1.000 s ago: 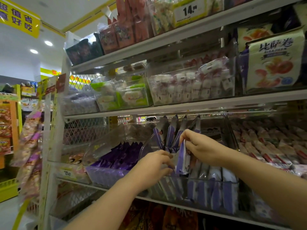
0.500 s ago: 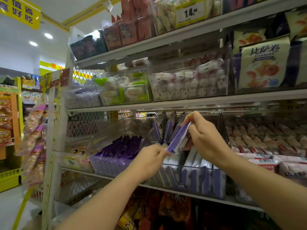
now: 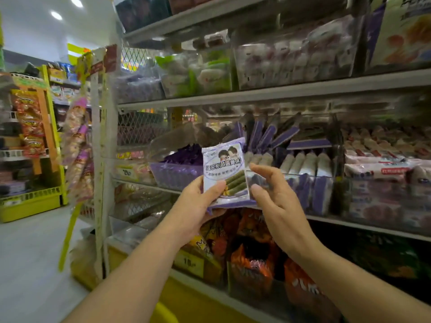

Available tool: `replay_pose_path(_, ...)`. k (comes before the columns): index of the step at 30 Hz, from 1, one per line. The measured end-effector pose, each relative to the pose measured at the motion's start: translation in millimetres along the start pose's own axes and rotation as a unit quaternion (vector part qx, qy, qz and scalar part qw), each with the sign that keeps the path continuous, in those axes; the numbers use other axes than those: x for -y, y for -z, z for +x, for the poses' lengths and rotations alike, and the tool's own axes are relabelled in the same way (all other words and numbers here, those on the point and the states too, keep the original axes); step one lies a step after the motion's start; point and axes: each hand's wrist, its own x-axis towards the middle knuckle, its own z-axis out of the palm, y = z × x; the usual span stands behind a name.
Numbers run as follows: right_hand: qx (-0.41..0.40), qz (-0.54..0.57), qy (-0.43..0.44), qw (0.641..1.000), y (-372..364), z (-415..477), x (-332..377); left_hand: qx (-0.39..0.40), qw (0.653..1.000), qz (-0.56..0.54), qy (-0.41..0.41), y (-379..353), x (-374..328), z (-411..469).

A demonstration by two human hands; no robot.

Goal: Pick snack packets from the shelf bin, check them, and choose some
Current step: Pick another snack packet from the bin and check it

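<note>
A purple-and-white snack packet (image 3: 224, 171) with green rolls printed on it is held upright in front of the shelf, its face toward me. My left hand (image 3: 200, 206) grips it from the lower left, thumb on the front. More purple packets seem stacked behind it. My right hand (image 3: 272, 194) is just right of the packet, fingers spread, fingertips near its right edge. Behind them stands the clear shelf bin (image 3: 310, 183) with several purple and white packets upright in it.
A neighbouring clear bin (image 3: 177, 171) of purple packets sits left of it; pink-and-white packets (image 3: 382, 164) fill the bin to the right. Orange bags (image 3: 251, 257) lie on the lower shelf. A shelf edge (image 3: 279, 93) runs above. The aisle floor (image 3: 30, 264) is at left.
The packet pulled from the bin by my right hand has come down and toward me and now sits in my left hand. My right hand has let go and opened.
</note>
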Motion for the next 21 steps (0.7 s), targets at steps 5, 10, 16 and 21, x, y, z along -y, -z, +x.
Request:
replay_pose_path(5,-0.032,0.105,-0.155,0.982,-39,-25,-43,0.018,0.993,0.106,0.054,22,50,-28)
replay_pose_path(10,-0.039,0.206,-0.269,0.94,-56,-40,-82,0.035,0.981,0.153,0.111,32,95,-46)
replay_pose_path(16,0.006,0.213,-0.322,0.923,-62,-56,-111,0.026,0.99,0.076,0.116,25,110,-48)
replay_pose_path(21,0.046,0.229,-0.318,0.919,-63,-61,-113,-0.075,0.992,-0.025,0.095,24,117,-45)
